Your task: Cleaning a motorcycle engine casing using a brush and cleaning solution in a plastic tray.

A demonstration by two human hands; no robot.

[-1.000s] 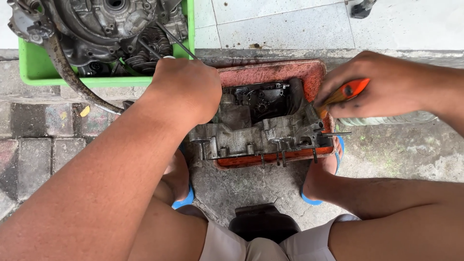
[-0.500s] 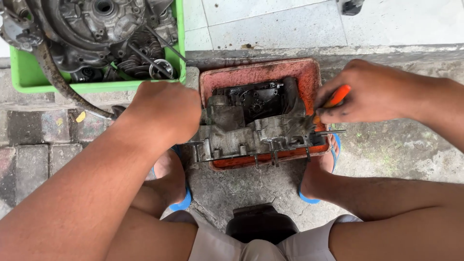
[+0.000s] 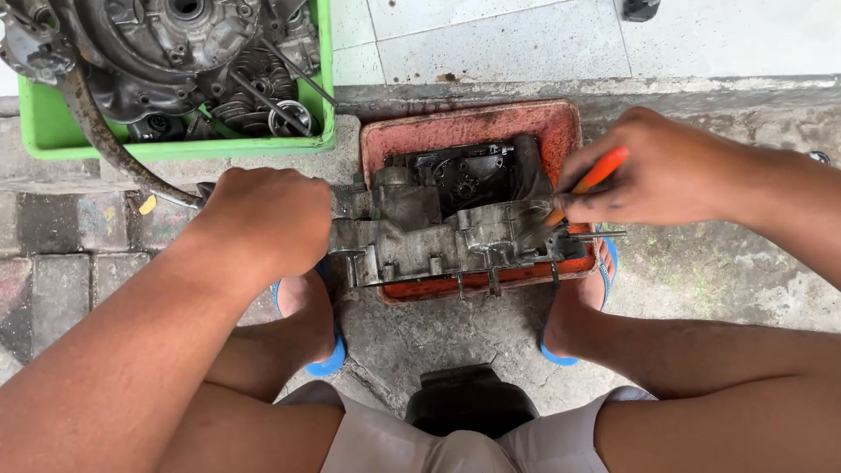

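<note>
- Our right hand (image 3: 661, 166) was clenched on the orange-handled brush (image 3: 585, 186), its grip wrapped round the handle, with the working end pressed down against the right end of the engine case (image 3: 451, 223).
- Our left hand (image 3: 267, 219) was closed in a fist at the left end of that same case, its grip grasping the metal there, though the knuckles hid exactly which part it held.
- The engine case, grey and greasy, lay tilted in the red tray (image 3: 473, 123), its open hollow facing up and its left end sticking out past the tray's left rim.
- A thin metal stud (image 3: 600, 235) poked out from the case's right side, just below the brush.
- The tray sat on the concrete ground, between our two feet in blue sandals (image 3: 326, 361).
- Up at the top left, well apart from the hands, the green crate (image 3: 175, 147) held more dark engine parts, and a rusty bent pipe (image 3: 105, 140) hung over its near edge.
- A dark stool (image 3: 471, 405) showed between our knees.
</note>
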